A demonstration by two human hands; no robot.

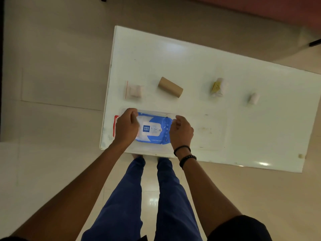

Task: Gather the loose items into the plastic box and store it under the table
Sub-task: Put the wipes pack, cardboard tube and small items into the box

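Observation:
A blue and white wet wipes pack (152, 131) lies inside a clear plastic box (156, 112) at the table's near left edge. My left hand (126, 126) grips the pack's left end and my right hand (181, 132) grips its right end. Farther back on the white table (191, 58) lie a small zip bag with white contents (133, 91), a brown cardboard tube (170, 86), a yellow and white crumpled packet (217, 87) and a small white roll (254, 98). A red part (115, 126) shows at the box's left side, mostly hidden by my left hand.
A faint clear rectangle, maybe the box lid (210, 133), lies flat right of the box. My legs in blue trousers (139, 197) stand at the table's near edge. Beige tiled floor (52, 84) surrounds the table. A small object (300, 156) sits at the near right corner.

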